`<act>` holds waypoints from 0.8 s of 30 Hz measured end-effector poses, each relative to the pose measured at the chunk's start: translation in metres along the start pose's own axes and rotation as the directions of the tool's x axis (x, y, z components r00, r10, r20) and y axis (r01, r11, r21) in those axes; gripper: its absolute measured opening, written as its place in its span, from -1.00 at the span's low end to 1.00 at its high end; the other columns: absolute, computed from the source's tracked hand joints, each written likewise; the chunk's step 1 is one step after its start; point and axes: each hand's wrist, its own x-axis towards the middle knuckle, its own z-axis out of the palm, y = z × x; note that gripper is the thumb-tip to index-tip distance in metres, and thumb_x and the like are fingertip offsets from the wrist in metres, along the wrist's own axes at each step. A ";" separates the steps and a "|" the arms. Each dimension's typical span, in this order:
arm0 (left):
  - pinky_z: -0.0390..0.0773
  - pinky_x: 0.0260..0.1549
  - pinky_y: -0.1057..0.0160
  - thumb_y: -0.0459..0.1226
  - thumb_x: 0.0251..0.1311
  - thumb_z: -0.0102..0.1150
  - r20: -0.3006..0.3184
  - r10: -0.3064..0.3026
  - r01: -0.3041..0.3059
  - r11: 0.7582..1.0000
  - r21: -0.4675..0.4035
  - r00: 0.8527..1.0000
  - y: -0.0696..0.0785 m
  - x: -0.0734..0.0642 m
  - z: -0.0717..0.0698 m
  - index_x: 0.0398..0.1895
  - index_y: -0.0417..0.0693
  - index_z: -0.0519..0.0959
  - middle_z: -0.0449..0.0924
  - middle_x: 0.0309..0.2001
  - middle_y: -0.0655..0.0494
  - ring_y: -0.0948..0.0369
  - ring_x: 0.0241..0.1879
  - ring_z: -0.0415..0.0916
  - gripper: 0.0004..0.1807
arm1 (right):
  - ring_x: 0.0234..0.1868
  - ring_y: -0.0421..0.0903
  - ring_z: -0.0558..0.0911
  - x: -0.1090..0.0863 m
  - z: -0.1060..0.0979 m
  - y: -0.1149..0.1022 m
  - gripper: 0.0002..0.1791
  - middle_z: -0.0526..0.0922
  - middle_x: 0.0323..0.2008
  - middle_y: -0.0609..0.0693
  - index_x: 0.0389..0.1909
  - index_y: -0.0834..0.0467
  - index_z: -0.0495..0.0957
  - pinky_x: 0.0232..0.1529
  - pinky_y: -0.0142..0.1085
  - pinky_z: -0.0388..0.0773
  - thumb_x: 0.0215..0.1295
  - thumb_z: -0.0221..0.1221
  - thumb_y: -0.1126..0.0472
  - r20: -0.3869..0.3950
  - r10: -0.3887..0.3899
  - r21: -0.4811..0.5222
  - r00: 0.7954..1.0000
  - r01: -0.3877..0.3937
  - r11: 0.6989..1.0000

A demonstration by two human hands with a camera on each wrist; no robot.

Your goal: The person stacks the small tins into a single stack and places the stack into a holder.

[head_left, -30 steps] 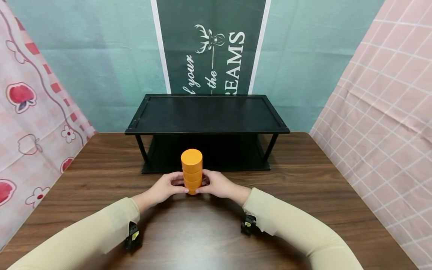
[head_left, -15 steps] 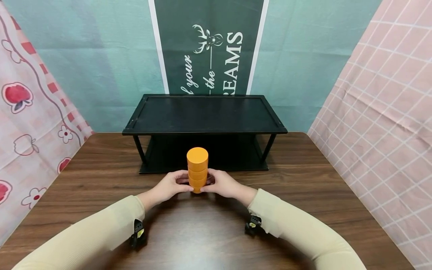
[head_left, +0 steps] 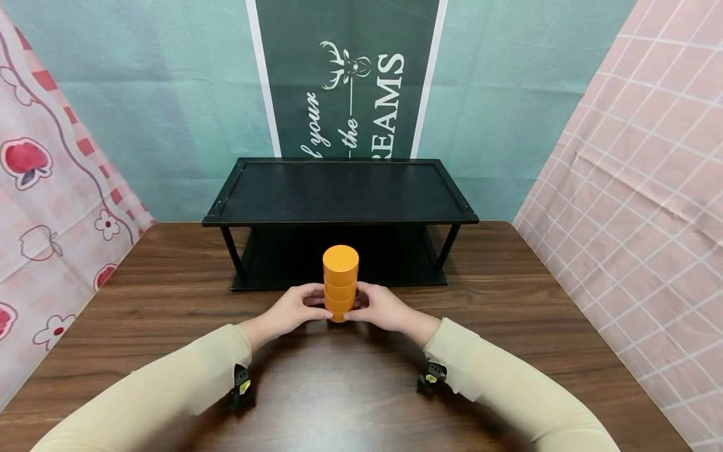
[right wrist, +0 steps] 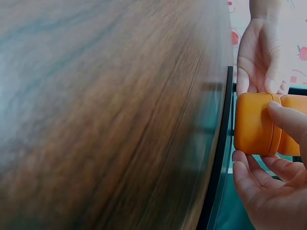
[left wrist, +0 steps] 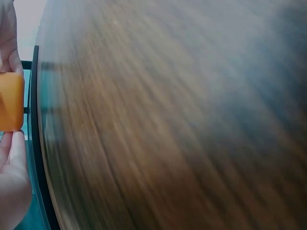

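In front of the black shelf, a tall stack of orange cylinders stands upright between my hands, its round flat top facing up. Seams divide it into several pieces of like width. My left hand grips the lower part from the left, thumb at the front near the base. From the other side my right hand grips it, also with its thumb in front. In the right wrist view the lowest orange cylinder has a rounded bottom edge, with fingertips of both hands against the stack.
A black two-tier shelf stands at the back of the brown wood-grain table. Green cloth hangs behind. Printed cloths flank the table, an apple pattern left and a pink check right.
Both hands have carried the orange stack steadily to the right along the front of the shelf. Their hold on it looks the same; the head view has shifted slightly.
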 end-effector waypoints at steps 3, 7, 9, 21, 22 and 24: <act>0.50 -0.03 0.17 -0.34 0.07 0.31 0.000 0.002 -0.002 1.000 0.008 1.000 0.002 0.002 0.003 0.14 -0.33 0.41 0.47 0.09 -0.19 -0.02 0.05 0.46 -0.45 | -0.13 -0.11 0.59 -0.003 -0.002 0.001 -0.49 0.57 -0.04 0.05 0.11 0.22 0.41 -0.06 -0.25 0.53 0.16 0.29 0.17 -0.005 0.014 0.006 1.000 -0.014 1.000; 0.49 -0.02 0.15 -0.34 0.06 0.32 0.000 0.008 -0.008 1.000 0.008 1.000 0.005 0.006 0.008 0.13 -0.33 0.42 0.48 0.08 -0.18 -0.01 0.04 0.47 -0.46 | -0.12 -0.11 0.59 -0.008 -0.006 0.003 -0.49 0.57 -0.03 0.05 0.12 0.22 0.41 -0.06 -0.27 0.53 0.16 0.29 0.17 -0.008 0.030 0.020 1.000 -0.030 0.999; 0.49 -0.02 0.15 -0.34 0.06 0.32 0.001 0.012 -0.012 1.000 0.008 1.000 0.006 0.009 0.010 0.12 -0.33 0.42 0.48 0.07 -0.18 0.00 0.04 0.48 -0.47 | -0.11 -0.10 0.59 -0.010 -0.008 0.005 -0.48 0.57 -0.02 0.06 0.12 0.21 0.41 -0.06 -0.27 0.53 0.15 0.29 0.17 -0.012 0.038 0.021 0.999 -0.038 0.999; 0.54 -0.10 0.17 -0.38 0.08 0.30 0.017 0.009 -0.009 1.000 -0.018 1.000 0.008 0.017 0.019 0.14 -0.34 0.41 0.48 0.08 -0.20 -0.04 0.05 0.46 -0.47 | -0.10 -0.11 0.59 -0.019 -0.015 0.011 -0.49 0.56 -0.02 0.03 0.12 0.19 0.41 -0.04 -0.24 0.52 0.16 0.29 0.16 -0.035 0.046 0.015 0.998 -0.045 0.999; 0.55 -0.11 0.17 -0.37 0.08 0.29 0.020 0.009 -0.008 1.000 -0.021 1.000 0.008 0.017 0.019 0.14 -0.33 0.40 0.47 0.08 -0.20 -0.04 0.05 0.46 -0.47 | -0.10 -0.12 0.58 -0.019 -0.015 0.011 -0.49 0.57 -0.02 0.02 0.12 0.18 0.41 -0.03 -0.24 0.52 0.16 0.29 0.15 -0.038 0.048 0.012 0.998 -0.047 0.999; 0.56 -0.14 0.20 -0.34 0.08 0.30 0.024 0.006 -0.006 1.000 -0.023 1.000 0.009 0.016 0.019 0.15 -0.31 0.41 0.48 0.08 -0.18 -0.02 0.05 0.46 -0.46 | -0.10 -0.12 0.58 -0.020 -0.016 0.011 -0.49 0.56 -0.01 0.01 0.12 0.17 0.42 -0.02 -0.22 0.51 0.16 0.29 0.15 -0.043 0.050 0.015 0.998 -0.049 0.999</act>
